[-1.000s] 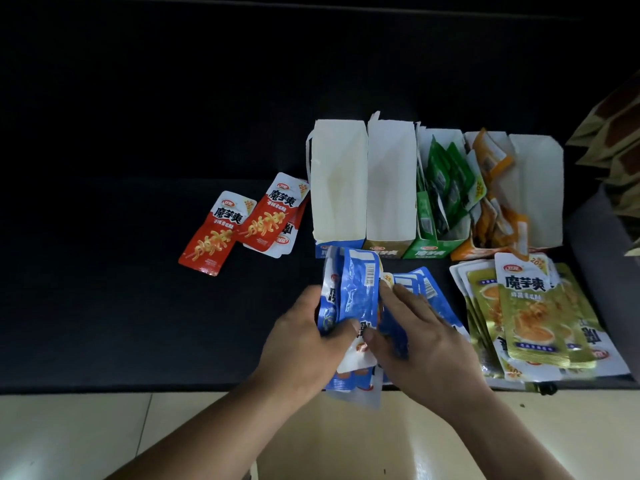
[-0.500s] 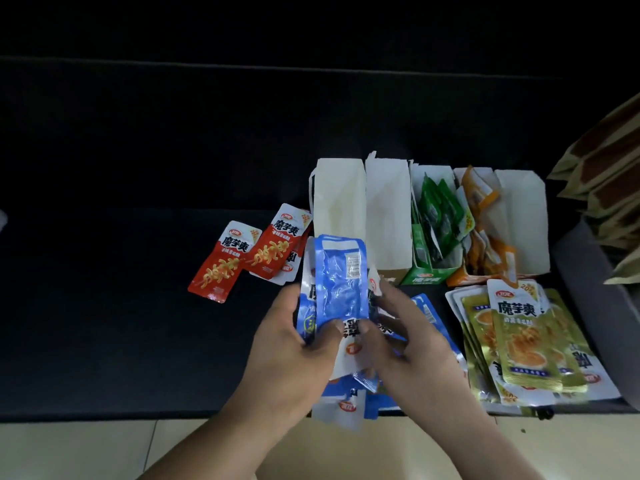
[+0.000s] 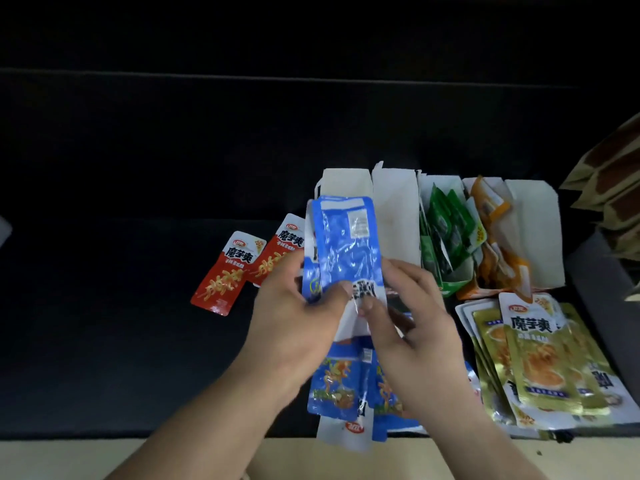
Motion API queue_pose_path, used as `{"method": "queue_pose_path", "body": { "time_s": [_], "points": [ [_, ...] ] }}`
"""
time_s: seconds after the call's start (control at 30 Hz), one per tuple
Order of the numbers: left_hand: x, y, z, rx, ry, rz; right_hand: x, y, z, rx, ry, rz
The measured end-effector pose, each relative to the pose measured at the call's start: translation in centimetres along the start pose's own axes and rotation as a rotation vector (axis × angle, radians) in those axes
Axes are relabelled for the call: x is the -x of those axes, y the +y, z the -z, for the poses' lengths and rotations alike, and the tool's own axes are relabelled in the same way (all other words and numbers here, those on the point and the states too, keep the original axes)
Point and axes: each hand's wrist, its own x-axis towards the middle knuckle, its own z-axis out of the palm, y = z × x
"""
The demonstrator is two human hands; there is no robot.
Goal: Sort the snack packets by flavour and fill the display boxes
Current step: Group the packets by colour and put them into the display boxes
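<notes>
Two hands square up a blue stack (image 3: 346,251) of snack packets at the centre of the frame, above the near half of the dark table (image 3: 104,306). The left hand (image 3: 298,317) grips the stack from eight o'clock, thumb across its front. The right hand (image 3: 412,327) pinches the lower end of the front packet from four o'clock, thumb on its face.

More blue packets (image 3: 334,386) lie flat at six o'clock of the stack, their ends overhanging the table's near edge. A row of boxes stands from twelve to two o'clock. The first box (image 3: 343,183), partly behind the stack, and the second box (image 3: 394,209) beside it show bare white insides. The green box (image 3: 446,230) and the orange box (image 3: 498,244) already hold packets. Red packets (image 3: 225,271) lie at nine o'clock, one partly behind the left hand. Gold packets (image 3: 540,362) fan out at four o'clock.

The step in hand appears to be gathering the blue flavour before boxing it. The next move likely calls for picking up the flat ones, turning them all the same way up and lowering the lot upright into a bare box. Which of the two is meant for blue cannot be told, as their fronts are hidden.
</notes>
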Motion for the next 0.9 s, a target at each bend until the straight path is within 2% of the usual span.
{"method": "queue_pose_path", "body": {
  "time_s": [0.13,0.3,0.5,0.67,0.77,0.9],
  "points": [
    [-3.8,1.6,0.2,-0.184,0.033,-0.059,-3.1,-1.3,-0.3,0.019,-0.044,-0.035],
    [-6.7,1.6,-0.3,-0.383,-0.022,0.007,-4.4,-1.7,-0.7,-0.144,-0.132,-0.187],
    [-5.5,1.1,-0.8,-0.103,-0.025,-0.11,-3.8,-1.5,0.1,-0.184,-0.157,-0.197],
    [-3.4,-1.1,0.3,-0.121,0.026,-0.149,-1.4,-0.5,0.9,-0.041,0.021,-0.206],
    [-2.2,-2.7,0.6,-0.162,0.005,-0.115,0.6,1.0,1.5,0.034,0.027,-0.203],
    [-0.7,-5.8,0.6,-0.268,0.033,0.0,2.3,4.3,3.7,0.402,0.002,-0.206]
  ]
}}
